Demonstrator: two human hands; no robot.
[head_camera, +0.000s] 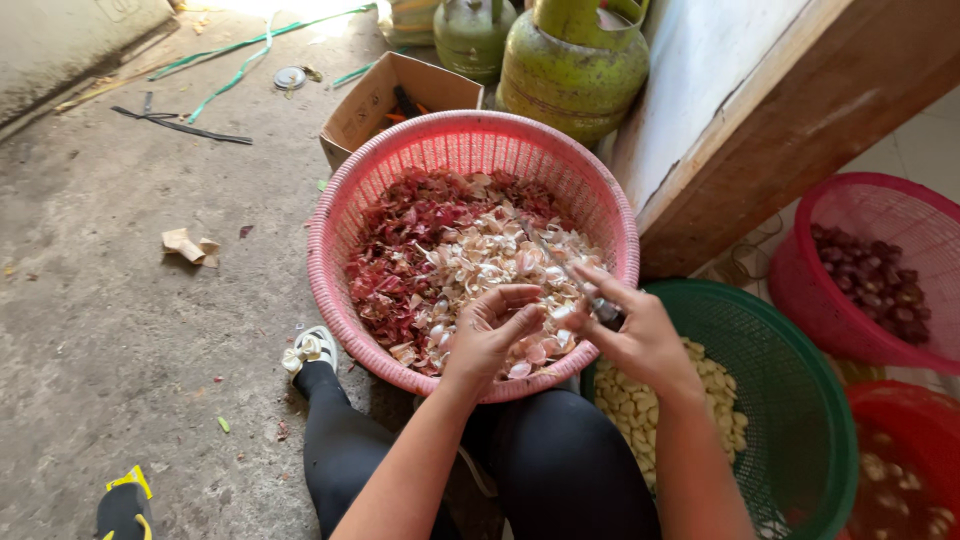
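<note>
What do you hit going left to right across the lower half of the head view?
Yellow-and-black sandal → crumpled paper scrap → pink basket of peels → left hand → right hand holding a knife → green basket of peeled cloves → red basket.

left hand (492, 330) cupped over pink basket (345, 200) of peels | right hand (630, 330) grips knife (560, 262) | green basket (800, 400): peeled garlic (625, 405)
</note>
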